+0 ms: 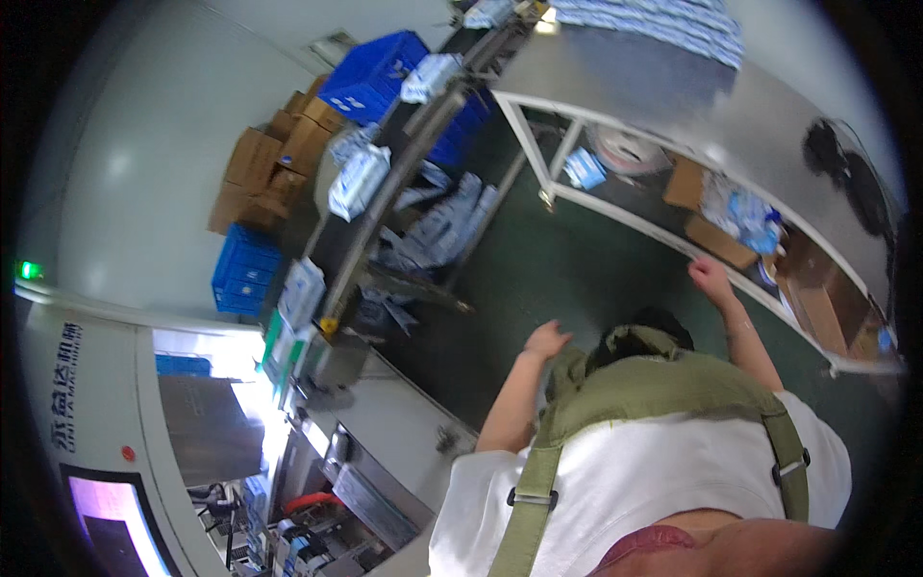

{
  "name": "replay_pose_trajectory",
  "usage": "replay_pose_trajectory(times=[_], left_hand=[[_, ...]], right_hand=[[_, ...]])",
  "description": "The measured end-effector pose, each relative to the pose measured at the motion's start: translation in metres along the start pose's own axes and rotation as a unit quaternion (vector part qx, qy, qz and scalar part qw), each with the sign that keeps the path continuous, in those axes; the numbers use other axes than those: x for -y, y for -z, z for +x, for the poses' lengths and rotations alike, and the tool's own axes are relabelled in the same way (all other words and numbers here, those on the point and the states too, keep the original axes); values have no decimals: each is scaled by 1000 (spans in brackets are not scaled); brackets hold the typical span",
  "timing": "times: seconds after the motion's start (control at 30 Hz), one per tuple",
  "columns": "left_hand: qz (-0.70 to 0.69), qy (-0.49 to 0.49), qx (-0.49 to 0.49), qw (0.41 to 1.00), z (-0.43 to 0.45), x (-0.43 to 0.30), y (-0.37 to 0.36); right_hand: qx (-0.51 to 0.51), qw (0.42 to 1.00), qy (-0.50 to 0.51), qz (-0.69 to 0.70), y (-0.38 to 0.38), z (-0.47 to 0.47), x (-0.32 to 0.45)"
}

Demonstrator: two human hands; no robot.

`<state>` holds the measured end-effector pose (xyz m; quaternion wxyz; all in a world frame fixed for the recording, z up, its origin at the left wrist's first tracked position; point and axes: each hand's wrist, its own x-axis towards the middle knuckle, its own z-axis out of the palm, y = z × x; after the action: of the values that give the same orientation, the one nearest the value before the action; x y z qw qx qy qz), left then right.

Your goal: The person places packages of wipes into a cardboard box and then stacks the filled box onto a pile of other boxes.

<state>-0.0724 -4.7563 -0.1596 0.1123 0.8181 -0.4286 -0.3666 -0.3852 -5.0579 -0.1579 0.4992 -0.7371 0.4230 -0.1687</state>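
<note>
My left hand [548,339] hangs in front of my body, above the dark green floor [537,278]. Its thumb stands apart and nothing shows in it. Farther right, my right hand [711,280] is near the lower rail of a white-framed steel table [627,72]; its fingers look curled and I see no object in them. To the left runs a conveyor [364,249] carrying soft white and blue packs, one of them a white pack [359,182] around mid-belt. Stacked blue and white packs [652,25] lie on the table's far end.
Blue plastic crates [375,76] and cardboard boxes [259,169] stand beyond the conveyor. Crumpled film [440,223] lies beneath it. A machine [108,389] with a lit screen stands lower left. The table's lower shelf holds a film roll [627,150] and open cartons [815,310].
</note>
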Motion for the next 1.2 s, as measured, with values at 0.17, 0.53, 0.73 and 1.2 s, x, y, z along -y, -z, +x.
replay_pose_trajectory(times=[0.17, 0.53, 0.73, 1.2], left_hand=[[-105, -176, -94, 974, 157, -143, 183], [-2, -214, -424, 880, 463, -177, 482], [133, -37, -401, 906, 661, -131, 575], [104, -178, -173, 963, 716, -235, 524]], right_hand=[[-136, 987, -57, 60, 40, 120, -3], [-88, 987, 137, -5, -1, 508, 206], [18, 994, 107, -12, -45, 610, 211], [-167, 974, -40, 146, -69, 727, 233]])
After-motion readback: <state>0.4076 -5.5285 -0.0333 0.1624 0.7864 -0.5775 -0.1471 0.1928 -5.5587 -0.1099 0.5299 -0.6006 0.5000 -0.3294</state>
